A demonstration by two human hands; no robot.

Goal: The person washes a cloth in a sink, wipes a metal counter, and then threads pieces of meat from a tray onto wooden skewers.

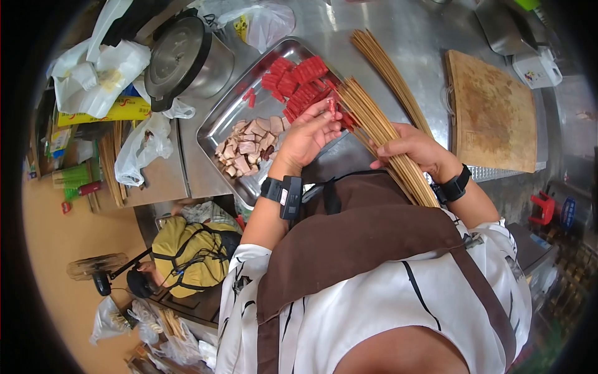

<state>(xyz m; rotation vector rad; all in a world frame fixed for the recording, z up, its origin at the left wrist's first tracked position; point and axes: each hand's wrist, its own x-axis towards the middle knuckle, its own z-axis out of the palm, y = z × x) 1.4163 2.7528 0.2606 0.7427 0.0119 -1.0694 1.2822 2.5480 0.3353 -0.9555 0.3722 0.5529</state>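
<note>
My left hand (311, 134) is closed in a pinch on a small red piece of food (332, 108), over the right side of a metal tray (215, 107). A bundle of thin wooden skewers (374, 118) lies in the closed grip of my right hand (414, 149). The skewers' far ends reach over the tray's edge beside my left fingertips, where red pieces also show. In the tray a heap of red food pieces (299, 81) sits at the far end. A pile of pale cut meat chunks (249, 140) lies nearer on the left.
More loose skewers (392, 78) lie on the steel counter (336, 22). A wooden cutting board (492, 112) is on the right. A lidded pot (187, 56) and plastic bags (146, 146) crowd the left. Another person (193, 252) in yellow is beyond the counter at lower left.
</note>
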